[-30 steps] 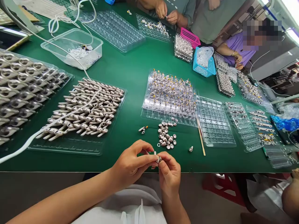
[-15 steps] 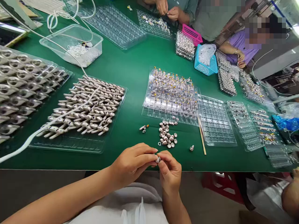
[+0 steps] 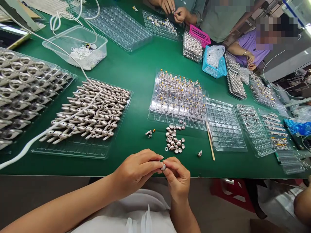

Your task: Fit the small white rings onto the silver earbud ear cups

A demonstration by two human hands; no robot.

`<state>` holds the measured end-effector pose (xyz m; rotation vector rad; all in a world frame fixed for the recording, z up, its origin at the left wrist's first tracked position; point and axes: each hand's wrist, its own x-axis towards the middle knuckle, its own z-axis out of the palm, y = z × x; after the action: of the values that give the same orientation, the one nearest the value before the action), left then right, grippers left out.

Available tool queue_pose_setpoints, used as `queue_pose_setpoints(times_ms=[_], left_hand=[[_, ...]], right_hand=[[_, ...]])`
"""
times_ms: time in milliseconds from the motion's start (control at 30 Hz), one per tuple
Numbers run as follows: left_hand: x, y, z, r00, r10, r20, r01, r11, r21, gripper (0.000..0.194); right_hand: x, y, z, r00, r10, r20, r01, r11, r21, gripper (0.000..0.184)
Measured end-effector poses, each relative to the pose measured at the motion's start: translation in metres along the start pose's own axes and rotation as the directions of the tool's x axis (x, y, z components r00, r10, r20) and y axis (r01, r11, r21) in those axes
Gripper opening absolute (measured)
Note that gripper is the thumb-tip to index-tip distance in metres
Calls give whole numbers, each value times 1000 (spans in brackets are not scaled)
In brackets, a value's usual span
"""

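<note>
Both hands meet near the table's front edge around a small pale earbud part. My left hand pinches it from one side, and my right hand has its thumb and fingers closed on the other side. The fingers cover most of the part. Just beyond lies a loose cluster of beige earbud shells. An earbud piece with an orange tip rests left of the cluster, and a single earbud piece lies to its right.
A tray of beige earbud housings stands left, crossed by a white cable. Ahead is a clear tray of earbud parts, with a wooden stick beside it. Farther off are a plastic tub, a blue basket and co-workers' hands.
My hands stay together on the earbud part, which has turned slightly and shifted a little left between the fingers. A co-worker's hands across the table have moved slightly.
</note>
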<state>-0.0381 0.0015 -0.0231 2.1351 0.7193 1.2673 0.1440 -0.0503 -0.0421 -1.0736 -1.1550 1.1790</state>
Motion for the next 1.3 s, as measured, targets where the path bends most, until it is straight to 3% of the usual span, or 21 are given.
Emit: queue_pose_setpoints(times_ms=[400,667,867,1300], left_hand=[[1,0,-1,1000,-17,23,17,1000,-2,15],[3,-2,-2,1000,-7,29,8,1000,-25,15],[3,-2,-2,1000,-9,23,9,1000,1,14],[5,-5,-5,999,-7,36,8,999,-33,15]], right_hand=[[7,-7,-5,994,-79,78,86,992,-88,34],[9,-11,-7,993,-46,107,54,996,-71,33],[9,-8,-3,998,-18,64,21,998,-53,31],[14,-10,-6,992,0,127,10,997,-83,29]])
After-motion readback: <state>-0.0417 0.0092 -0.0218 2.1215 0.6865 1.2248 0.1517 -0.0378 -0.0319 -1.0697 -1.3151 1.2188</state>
